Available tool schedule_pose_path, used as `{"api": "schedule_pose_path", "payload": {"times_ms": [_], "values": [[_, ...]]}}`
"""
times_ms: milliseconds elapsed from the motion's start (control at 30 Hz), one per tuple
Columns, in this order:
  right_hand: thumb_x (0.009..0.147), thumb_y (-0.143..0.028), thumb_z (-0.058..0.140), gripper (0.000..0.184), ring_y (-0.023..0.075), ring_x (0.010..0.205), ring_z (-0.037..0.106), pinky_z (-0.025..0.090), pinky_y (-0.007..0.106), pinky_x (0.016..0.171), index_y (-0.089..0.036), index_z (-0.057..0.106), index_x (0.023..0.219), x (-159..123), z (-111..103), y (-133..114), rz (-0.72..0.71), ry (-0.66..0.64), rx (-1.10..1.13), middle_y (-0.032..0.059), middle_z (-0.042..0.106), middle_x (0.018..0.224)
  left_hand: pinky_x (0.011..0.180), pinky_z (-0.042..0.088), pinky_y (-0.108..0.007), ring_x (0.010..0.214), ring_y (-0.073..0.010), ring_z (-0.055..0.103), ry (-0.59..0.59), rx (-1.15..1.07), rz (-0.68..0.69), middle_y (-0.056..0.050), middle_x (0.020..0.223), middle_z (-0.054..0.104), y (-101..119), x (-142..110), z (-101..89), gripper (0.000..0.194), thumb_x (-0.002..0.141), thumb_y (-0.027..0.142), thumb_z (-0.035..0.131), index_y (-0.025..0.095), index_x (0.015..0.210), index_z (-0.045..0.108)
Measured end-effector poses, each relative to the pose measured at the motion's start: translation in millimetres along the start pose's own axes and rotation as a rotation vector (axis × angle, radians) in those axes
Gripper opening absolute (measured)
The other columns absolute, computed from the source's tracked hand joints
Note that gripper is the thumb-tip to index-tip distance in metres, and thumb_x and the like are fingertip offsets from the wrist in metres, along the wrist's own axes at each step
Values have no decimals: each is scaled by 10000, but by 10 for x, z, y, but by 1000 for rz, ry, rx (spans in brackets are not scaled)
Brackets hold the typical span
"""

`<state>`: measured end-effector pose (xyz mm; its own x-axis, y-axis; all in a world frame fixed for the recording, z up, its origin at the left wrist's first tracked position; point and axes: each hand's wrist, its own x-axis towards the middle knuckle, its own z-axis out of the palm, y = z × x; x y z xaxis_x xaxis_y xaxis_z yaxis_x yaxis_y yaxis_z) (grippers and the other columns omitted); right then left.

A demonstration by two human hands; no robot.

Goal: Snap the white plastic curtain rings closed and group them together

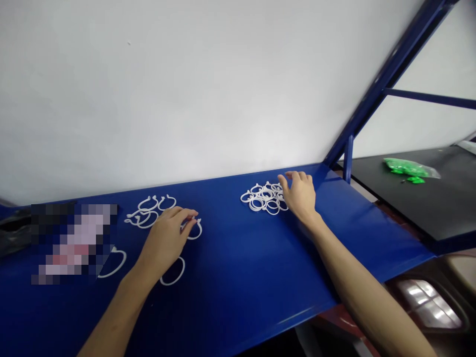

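Note:
A blue table top (241, 267) carries white plastic open rings. My left hand (167, 238) rests at the left with its fingers curled, thumb and forefinger pinched on one white ring (196, 230). Several loose rings (148, 210) lie just beyond it, one ring (174, 275) below the wrist and another (115, 263) further left. My right hand (299, 193) lies flat with fingers stretched out on the right edge of a pile of white rings (264, 197).
A white wall rises right behind the table. A blue slanted frame post (386, 79) stands at the right. Beyond it a black surface (420, 198) holds a bag of green parts (409, 169). A blurred patch covers the table's left end.

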<state>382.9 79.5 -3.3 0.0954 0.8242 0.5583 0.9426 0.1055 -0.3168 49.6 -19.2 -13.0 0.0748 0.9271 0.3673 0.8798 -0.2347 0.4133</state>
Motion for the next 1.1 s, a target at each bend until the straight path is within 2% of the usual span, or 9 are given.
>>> {"api": "schedule_pose_path", "payload": {"times_ms": [100, 200, 300, 467, 567, 733, 867, 967, 1100], "values": [[1025, -371, 447, 317, 290, 1026, 572, 450, 461, 949, -157, 659, 1121, -206, -96, -296, -284, -37, 261, 141, 680, 1082, 815, 540, -355, 860, -211, 669, 15, -75, 10, -46, 938, 706, 120, -14, -5, 232, 924, 402, 520, 238, 955, 681], [1023, -369, 481, 262, 246, 1018, 609, 488, 419, 935, -202, 618, 1170, -506, -157, -616, -520, -298, 545, 101, 683, 1081, 789, 549, -330, 821, -190, 679, 12, -136, 26, -32, 948, 719, 242, -44, 21, 223, 934, 419, 530, 248, 937, 672], [985, -400, 567, 299, 235, 1000, 630, 517, 401, 897, -187, 579, 1194, -750, -144, -811, -649, -507, 659, 96, 687, 1090, 806, 552, -332, 851, -196, 696, 18, -184, 41, -16, 929, 745, 358, -76, 51, 203, 930, 411, 549, 260, 963, 680], [991, -291, 548, 97, 180, 882, 635, 529, 337, 793, -199, 560, 1020, -839, -71, -837, -455, -553, 790, 56, 673, 974, 610, 542, -259, 788, -187, 723, -24, -333, -60, -3, 871, 764, 502, -94, 72, 215, 895, 448, 590, 262, 955, 680], [969, -288, 581, 99, 156, 811, 637, 524, 304, 738, -205, 534, 996, -817, -59, -814, -385, -583, 878, 30, 663, 913, 500, 488, -226, 754, -187, 731, -57, -417, -158, -5, 866, 771, 529, -94, 90, 256, 876, 498, 608, 255, 931, 666], [975, -303, 565, 107, 137, 727, 623, 511, 274, 671, -210, 536, 1018, -823, -63, -823, -366, -569, 949, 9, 657, 846, 653, 542, -277, 832, -205, 733, -69, -506, -210, -26, 913, 775, 485, -95, 113, 348, 878, 554, 601, 254, 1053, 627], [987, -289, 541, 89, 133, 717, 629, 505, 261, 658, -206, 564, 1006, -807, -54, -802, -337, -487, 894, 8, 661, 824, 759, 549, -337, 885, -217, 704, -215, -411, -105, -36, 999, 757, 466, -102, 133, 458, 832, 518, 669, 273, 1212, 599], [989, -289, 549, 98, 126, 704, 627, 500, 248, 637, -202, 594, 993, -784, -39, -777, -367, -485, 846, 10, 669, 826, 869, 510, -393, 960, -234, 653, -269, -240, 40, -30, 1013, 726, 467, -116, 179, 329, 814, 447, 699, 267, 1088, 677], [988, -291, 566, 107, 143, 767, 649, 513, 266, 686, -208, 632, 986, -756, -22, -741, -468, -473, 778, 30, 706, 898, 876, 468, -405, 974, -235, 603, -255, -151, 141, -29, 1013, 706, 439, -124, 233, 197, 852, 392, 654, 259, 991, 694]]}}
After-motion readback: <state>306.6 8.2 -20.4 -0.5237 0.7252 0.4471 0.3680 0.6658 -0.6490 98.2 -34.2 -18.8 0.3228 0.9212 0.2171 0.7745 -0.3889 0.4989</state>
